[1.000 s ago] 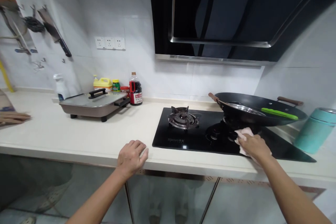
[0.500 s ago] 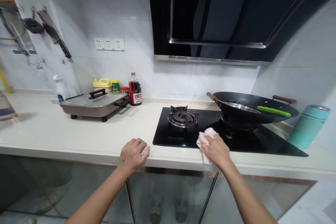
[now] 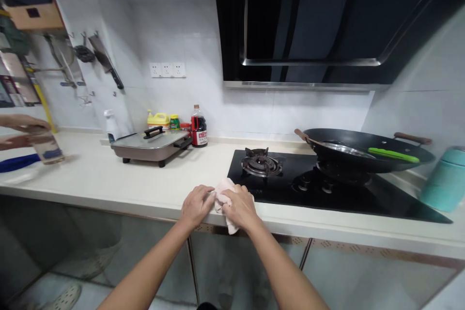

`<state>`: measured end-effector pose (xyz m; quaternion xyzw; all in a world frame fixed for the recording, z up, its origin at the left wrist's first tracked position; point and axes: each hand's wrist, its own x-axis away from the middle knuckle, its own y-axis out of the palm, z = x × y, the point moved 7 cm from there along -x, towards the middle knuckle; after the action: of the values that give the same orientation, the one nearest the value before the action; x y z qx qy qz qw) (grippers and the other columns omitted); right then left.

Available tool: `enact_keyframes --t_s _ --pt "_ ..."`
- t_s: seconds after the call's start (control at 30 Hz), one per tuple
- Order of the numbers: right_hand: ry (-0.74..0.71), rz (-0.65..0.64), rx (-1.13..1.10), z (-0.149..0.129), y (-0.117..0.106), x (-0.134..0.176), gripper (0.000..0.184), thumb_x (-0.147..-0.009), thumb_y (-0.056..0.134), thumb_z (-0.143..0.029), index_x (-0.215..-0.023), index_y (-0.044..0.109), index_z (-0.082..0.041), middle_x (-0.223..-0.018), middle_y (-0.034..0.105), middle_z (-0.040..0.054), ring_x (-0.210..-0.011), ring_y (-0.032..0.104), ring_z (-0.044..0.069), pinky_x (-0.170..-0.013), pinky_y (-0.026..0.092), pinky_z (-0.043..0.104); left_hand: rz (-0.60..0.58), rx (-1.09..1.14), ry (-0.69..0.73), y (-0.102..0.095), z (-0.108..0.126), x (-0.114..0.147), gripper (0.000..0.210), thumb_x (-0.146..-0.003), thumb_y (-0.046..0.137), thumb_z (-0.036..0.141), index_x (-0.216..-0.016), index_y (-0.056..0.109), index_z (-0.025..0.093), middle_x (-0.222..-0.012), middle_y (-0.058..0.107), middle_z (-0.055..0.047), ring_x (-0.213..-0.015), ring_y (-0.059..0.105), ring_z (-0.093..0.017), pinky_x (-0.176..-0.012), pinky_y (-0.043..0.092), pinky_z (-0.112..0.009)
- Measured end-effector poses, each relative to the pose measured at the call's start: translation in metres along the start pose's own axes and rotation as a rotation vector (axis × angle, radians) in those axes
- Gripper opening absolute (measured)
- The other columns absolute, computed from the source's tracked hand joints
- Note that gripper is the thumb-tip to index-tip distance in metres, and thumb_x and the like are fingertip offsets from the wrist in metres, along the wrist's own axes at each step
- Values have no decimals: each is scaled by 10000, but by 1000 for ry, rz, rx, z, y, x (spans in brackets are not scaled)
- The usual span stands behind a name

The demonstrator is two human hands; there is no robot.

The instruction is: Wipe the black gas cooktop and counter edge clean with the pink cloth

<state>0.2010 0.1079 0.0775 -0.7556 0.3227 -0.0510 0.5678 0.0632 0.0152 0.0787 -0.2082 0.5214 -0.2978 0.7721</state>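
Observation:
A pale pink cloth (image 3: 224, 186) is bunched under my right hand (image 3: 241, 207), whose fingers grip it at the front left corner of the black gas hob (image 3: 279, 196). Part of the cloth hangs over the counter's front edge. Close beside it, my left hand (image 3: 196, 207) rests on the white countertop (image 3: 145, 184), fingers loosely spread and thumb near the cloth. Whether that thumb touches the cloth I cannot tell. Just behind my right hand is the bare left burner (image 3: 261, 163).
A wok (image 3: 374, 155) with a green-handled utensil (image 3: 394, 155) sits on the right burner, beside a turquoise flask (image 3: 445, 181). Leftward stand an electric pan (image 3: 148, 147) and a soy sauce bottle (image 3: 198, 131). At far left, another person's hands (image 3: 22, 126) hold a clear container (image 3: 47, 149).
My right hand has slid left along the hob's front with the cloth, up to my left hand. The view has turned left, bringing another person's hands into sight.

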Motion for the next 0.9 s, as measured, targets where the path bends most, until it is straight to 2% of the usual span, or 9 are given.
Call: enact_keyframes --t_s 0.1,0.23,0.33,0.4,0.47,0.53,0.67,0.77,0.9 --pt "29 33 -25 -16 6 7 420 -912 575 -390 -1321 645 -328 -1381 519 109 -1194 457 342 -998 388 470 39 -9 -51 -2 2 1 358 -999 443 405 -1162 682 195 -1163 667 -96 -1141 607 -235 -1026 499 -420" --pt "32 9 -193 -19 10 6 736 -870 624 -417 -1556 404 -269 -1515 444 160 -1284 453 374 -1088 346 544 38 -38 -78 4 25 6 390 -1008 399 348 -1284 617 181 -1311 595 -143 -1280 530 -264 -1126 425 -485" --pt "-58 -99 -571 2 2 6 871 -808 596 -368 -1604 266 -237 -1549 439 161 -1286 519 305 -1060 427 468 -101 -46 -58 15 48 8 394 -995 459 366 -1345 585 236 -1335 609 -105 -1262 569 -244 -1095 461 -435" --pt "-63 -43 -734 40 -19 13 770 -787 534 -394 -1527 390 -239 -1536 457 148 -1212 590 270 -986 494 425 -193 -74 -89 17 57 8 495 -941 566 452 -1389 560 241 -1341 596 -120 -1237 598 -284 -1062 483 -453" --pt "-19 208 -611 95 -53 26 564 -792 493 -441 -1303 603 -229 -1498 492 123 -1142 625 259 -1010 493 429 -268 -110 -144 15 61 6 681 -844 671 566 -1423 535 234 -1314 582 -143 -1168 635 -328 -1008 510 -476" --pt "50 361 -350 152 -76 43 470 -815 467 -471 -1161 679 -232 -1359 593 108 -1097 635 269 -1042 475 453 -339 -139 -191 14 66 3 835 -720 737 689 -1398 556 237 -1263 578 -137 -1086 665 -338 -951 533 -467" --pt "188 321 53 249 -64 55 489 -814 381 -500 -1060 717 -243 -1240 660 118 -1203 592 363 -1038 468 567 -514 -222 -266 35 80 3 991 -555 719 863 -1308 604 229 -1351 495 -168 -1199 589 -411 -1010 484 -551" --pt "134 301 175 275 -38 51 537 -813 357 -509 -1077 732 -229 -1275 647 141 -1242 571 391 -1064 447 608 -514 -287 -225 63 92 8 927 -602 743 798 -1315 608 220 -1470 401 -219 -1360 406 -507 -1084 352 -690" --pt "73 258 150 272 -24 46 567 -828 344 -523 -1105 741 -228 -1258 665 149 -1227 591 387 -1090 441 596 -359 -261 19 91 118 20 664 -823 628 680 -1299 633 217 -1394 464 -206 -1320 424 -450 -1070 373 -638"
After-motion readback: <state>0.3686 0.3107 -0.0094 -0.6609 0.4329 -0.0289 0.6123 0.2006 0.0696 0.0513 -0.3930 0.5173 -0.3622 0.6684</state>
